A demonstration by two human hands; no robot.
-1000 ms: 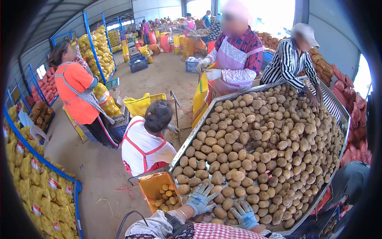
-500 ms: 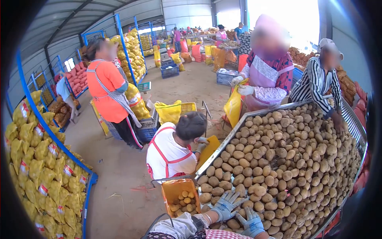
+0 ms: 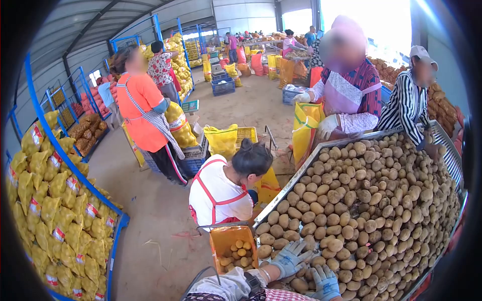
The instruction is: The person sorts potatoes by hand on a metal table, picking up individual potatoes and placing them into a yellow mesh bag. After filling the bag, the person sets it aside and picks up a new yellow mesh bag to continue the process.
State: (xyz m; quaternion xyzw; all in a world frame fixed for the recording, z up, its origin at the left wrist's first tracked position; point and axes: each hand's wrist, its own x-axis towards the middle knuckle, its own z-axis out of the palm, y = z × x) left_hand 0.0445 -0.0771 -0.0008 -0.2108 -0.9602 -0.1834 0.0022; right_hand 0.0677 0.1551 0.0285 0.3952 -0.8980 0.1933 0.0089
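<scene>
My left hand [image 3: 289, 258], in a light blue and grey glove, lies palm down with spread fingers on the potatoes [image 3: 346, 210] at the near edge of the heap. To its right, my right hand [image 3: 325, 283], gloved alike, rests on the potatoes with its fingers apart. Neither hand holds anything. Just left of my left hand stands an orange-lined crate [image 3: 219, 242] with several potatoes inside. The heap fills a large metal-edged sorting table [image 3: 286, 186].
Beyond the crate a person in white [image 3: 216, 193] crouches by a yellow bag. Two people stand along the table's far side, one with a yellow bag [image 3: 304, 131]. Another in orange [image 3: 138, 108] stands at blue crates. Stacked potato sacks [image 3: 60, 215] line the left.
The view has shifted slightly. My hands remain on the potatoes. The person across the table has opened the yellow bag wider. Someone in a patterned top now shows behind the person in orange.
</scene>
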